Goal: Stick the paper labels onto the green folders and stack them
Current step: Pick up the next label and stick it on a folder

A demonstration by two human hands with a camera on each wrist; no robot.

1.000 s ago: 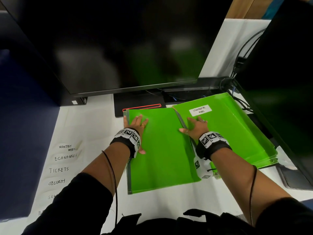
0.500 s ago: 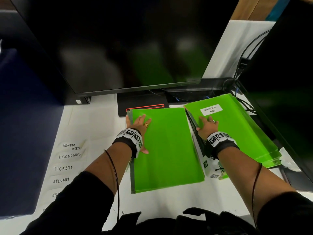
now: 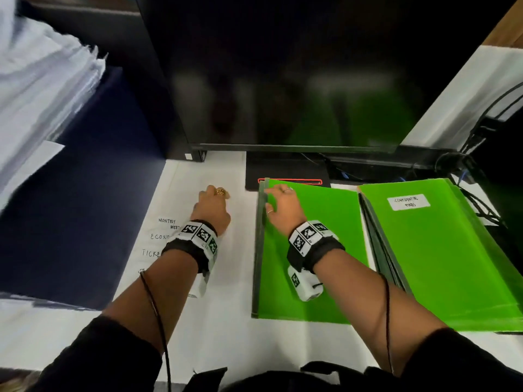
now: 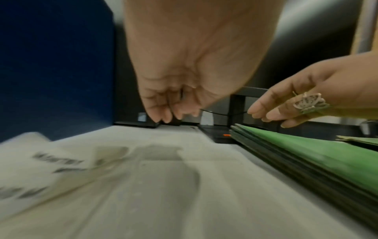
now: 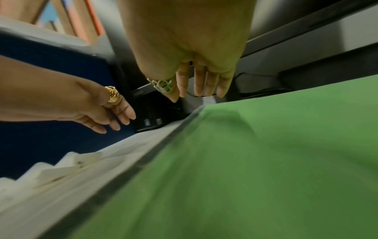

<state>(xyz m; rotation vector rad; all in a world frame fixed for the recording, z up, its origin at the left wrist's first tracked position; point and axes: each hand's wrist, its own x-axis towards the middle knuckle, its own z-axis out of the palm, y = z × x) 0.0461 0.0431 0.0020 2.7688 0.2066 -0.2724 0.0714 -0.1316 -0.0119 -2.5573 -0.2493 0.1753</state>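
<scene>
An unlabelled green folder (image 3: 319, 250) lies on the white table in front of me, also seen in the left wrist view (image 4: 306, 161) and the right wrist view (image 5: 266, 161). To its right sits a stack of green folders (image 3: 441, 256) whose top one carries a white label (image 3: 409, 201). Handwritten paper labels (image 3: 167, 223) (image 4: 57, 161) lie in a column at the left. My left hand (image 3: 215, 193) (image 4: 169, 113) hovers over the bare table between labels and folder, fingers loosely curled and holding nothing. My right hand (image 3: 278, 199) (image 5: 196, 90) is over the folder's far left corner, fingers relaxed.
A large dark monitor (image 3: 283, 66) stands right behind the folders, its black base (image 3: 285, 176) touching the folder's far edge. Cables (image 3: 481, 137) run at the back right. A blue partition (image 3: 70, 193) and a pile of white papers (image 3: 42, 80) are at the left.
My left hand came off the folder and moved left over the table. My right hand left the labelled stack's edge and crossed to the unlabelled folder's far left corner.
</scene>
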